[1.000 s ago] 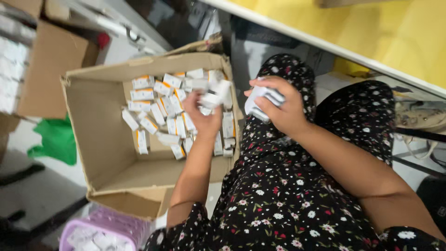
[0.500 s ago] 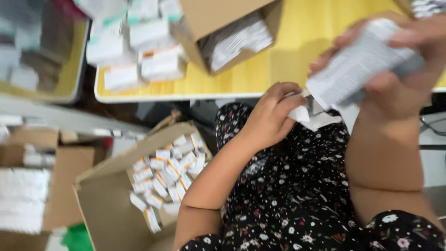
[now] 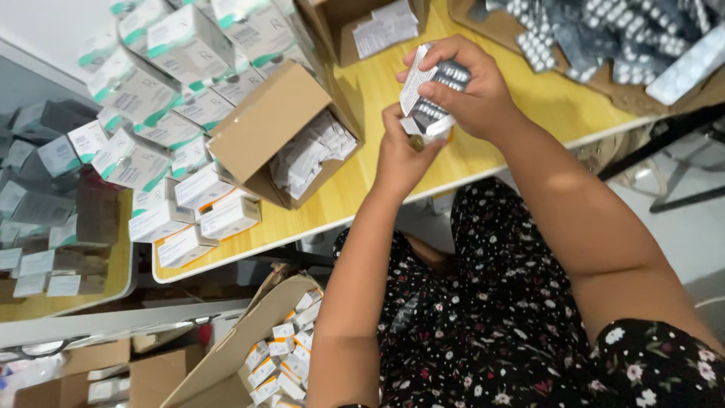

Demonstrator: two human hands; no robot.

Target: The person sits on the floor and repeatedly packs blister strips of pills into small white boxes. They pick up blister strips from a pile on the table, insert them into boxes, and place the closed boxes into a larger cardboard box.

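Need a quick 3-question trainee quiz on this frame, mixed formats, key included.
1. True or false: both hands are over the yellow table.
2. What does the right hand grip? A) scissors B) blister packs with a folded leaflet C) a roll of tape
3. Where does the cardboard box of small cartons stand?

Key:
1. True. The left hand and the right hand meet above the table's near edge.
2. B. The blister packs sit in the right hand, and the left hand touches their lower end.
3. Low down beside the person's lap, below the table, with its flaps open.
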